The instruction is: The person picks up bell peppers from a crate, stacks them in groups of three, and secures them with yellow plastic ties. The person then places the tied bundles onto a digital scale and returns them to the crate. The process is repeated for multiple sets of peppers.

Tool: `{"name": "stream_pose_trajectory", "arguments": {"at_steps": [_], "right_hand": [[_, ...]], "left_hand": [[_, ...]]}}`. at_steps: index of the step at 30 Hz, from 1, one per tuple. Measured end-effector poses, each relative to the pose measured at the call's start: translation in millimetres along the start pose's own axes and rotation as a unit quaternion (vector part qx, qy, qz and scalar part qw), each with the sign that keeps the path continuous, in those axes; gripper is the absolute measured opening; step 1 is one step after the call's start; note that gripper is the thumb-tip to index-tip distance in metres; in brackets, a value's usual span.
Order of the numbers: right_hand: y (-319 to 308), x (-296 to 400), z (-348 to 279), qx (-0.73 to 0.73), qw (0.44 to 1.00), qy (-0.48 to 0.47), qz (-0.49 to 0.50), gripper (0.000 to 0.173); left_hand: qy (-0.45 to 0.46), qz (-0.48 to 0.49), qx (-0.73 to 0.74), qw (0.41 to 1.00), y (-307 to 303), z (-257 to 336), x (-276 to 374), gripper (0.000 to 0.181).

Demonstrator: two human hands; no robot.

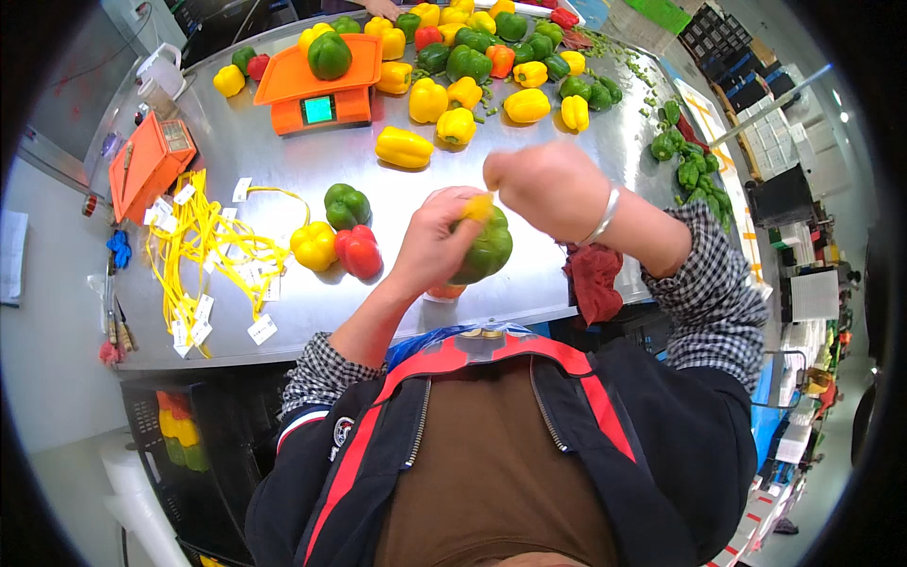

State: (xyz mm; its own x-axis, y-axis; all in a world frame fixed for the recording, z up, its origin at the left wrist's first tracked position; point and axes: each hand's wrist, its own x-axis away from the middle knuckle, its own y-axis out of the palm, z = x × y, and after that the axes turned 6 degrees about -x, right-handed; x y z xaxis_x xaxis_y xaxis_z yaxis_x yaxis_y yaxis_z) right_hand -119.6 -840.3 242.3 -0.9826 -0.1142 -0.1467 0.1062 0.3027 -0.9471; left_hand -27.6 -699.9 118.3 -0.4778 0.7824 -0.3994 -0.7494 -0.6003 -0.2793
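Note:
My left hand (441, 237) grips a green bell pepper (490, 248) above the near part of the steel table. Under its thumb is a small yellow piece (478, 207), too blurred to name. An orange-red bell pepper (446, 291) shows partly below the green one. My right hand (549, 188), blurred and with curled fingers, is up and to the right of the green pepper; whether it holds anything is hidden. Left of my hands, a yellow pepper (314, 246), a red pepper (359, 252) and another green pepper (347, 206) sit in a cluster.
Yellow straps with white tags (220, 241) lie at left. An orange scale (322, 113) bears peppers; many-coloured peppers (468, 64) spread behind. A dark red cloth (595, 280) drapes over the near edge. Another person's hand (382, 8) rests at the far edge. Green peppers (698, 173) lie right.

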Motion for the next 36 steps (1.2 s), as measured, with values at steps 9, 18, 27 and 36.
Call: {"name": "stream_pose_trajectory", "arguments": {"at_steps": [9, 18, 27, 36], "right_hand": [[94, 38, 42, -0.258, 0.944, 0.004, 0.204, 0.051], [109, 20, 24, -0.451, 0.856, 0.024, 0.251, 0.022], [68, 14, 23, -0.533, 0.84, 0.016, 0.095, 0.014], [45, 10, 25, -0.597, 0.798, 0.081, 0.034, 0.018]], "left_hand": [[0.058, 0.11, -0.034, 0.992, 14, 5, -8, 0.011], [0.092, 0.117, -0.079, 0.986, -8, 18, -12, 0.011], [0.088, -0.056, -0.196, 0.975, -44, 74, -34, 0.011], [0.07, -0.117, -0.048, 0.989, -49, 40, -54, 0.061]]}}
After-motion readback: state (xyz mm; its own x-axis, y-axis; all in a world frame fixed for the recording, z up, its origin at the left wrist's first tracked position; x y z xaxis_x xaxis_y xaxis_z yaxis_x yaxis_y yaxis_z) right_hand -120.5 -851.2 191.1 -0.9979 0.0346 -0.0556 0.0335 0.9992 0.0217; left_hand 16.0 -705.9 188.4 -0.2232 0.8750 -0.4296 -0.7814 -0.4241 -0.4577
